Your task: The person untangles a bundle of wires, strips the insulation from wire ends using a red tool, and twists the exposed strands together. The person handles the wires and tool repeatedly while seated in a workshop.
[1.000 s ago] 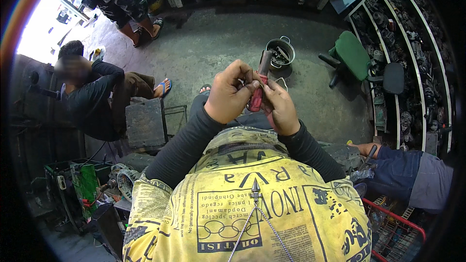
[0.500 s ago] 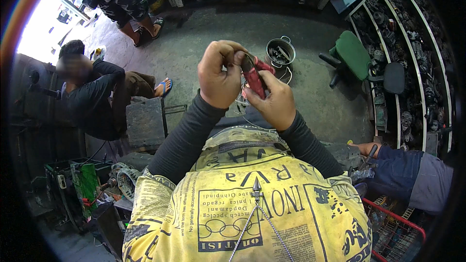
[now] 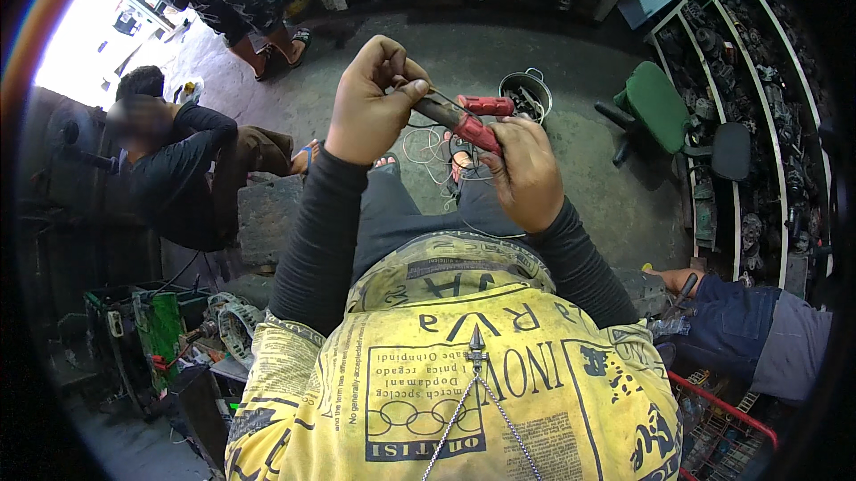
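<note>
In front of me, my right hand (image 3: 528, 167) is wrapped round one red handle of a pair of pliers (image 3: 477, 132). Its other red handle stands apart, farther forward, and the dark metal end points left. My left hand (image 3: 373, 111) is closed in a pinch beside that end. A thin dark wire (image 3: 453, 103) runs from its fingertips along the pliers. Exactly how the wire meets the jaws is too small to tell. Below, loose pale wires (image 3: 423, 149) lie on the floor by my feet.
Beyond my right hand stands a metal pot (image 3: 533, 89) with parts inside. A green chair (image 3: 655, 105) and shelves of parts (image 3: 758, 115) are at right. One person (image 3: 174, 169) sits at left; another (image 3: 239, 4) stands behind. A person's leg (image 3: 727, 320) and a red-rimmed basket (image 3: 722, 405) are lower right.
My hands have drawn apart, the left one moving up and left. The pliers have tilted from nearly upright to slanting, with their handles spread wider.
</note>
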{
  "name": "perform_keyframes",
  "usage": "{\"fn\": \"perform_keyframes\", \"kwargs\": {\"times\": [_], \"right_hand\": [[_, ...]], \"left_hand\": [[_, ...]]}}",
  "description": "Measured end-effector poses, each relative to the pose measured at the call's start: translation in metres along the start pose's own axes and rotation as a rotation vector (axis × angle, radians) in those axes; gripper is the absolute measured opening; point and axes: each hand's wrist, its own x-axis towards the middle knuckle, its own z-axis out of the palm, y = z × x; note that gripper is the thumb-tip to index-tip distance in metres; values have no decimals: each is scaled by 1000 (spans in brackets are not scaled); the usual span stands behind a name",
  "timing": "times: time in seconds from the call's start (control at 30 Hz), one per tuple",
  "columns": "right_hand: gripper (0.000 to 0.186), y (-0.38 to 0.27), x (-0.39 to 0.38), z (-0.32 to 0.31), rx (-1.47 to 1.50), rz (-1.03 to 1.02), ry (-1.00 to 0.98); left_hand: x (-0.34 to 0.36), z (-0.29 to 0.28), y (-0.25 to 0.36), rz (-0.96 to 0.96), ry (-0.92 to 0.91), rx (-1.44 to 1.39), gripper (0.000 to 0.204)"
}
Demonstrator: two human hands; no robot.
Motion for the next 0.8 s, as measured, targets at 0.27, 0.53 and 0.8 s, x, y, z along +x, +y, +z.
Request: {"fn": "perform_keyframes", "kwargs": {"times": [0.27,0.53,0.8], "right_hand": [[29,1,-14,-14,523,29,-90],[29,3,-16,-26,938,164,-239],[38,48,-61,-70,1993,516,437]], "left_hand": [[-1,6,-17,-272,-202,-223,30],[0,26,-47,-118,-50,-6,25],[-17,-45,-58,-233,302,-54,19]]}}
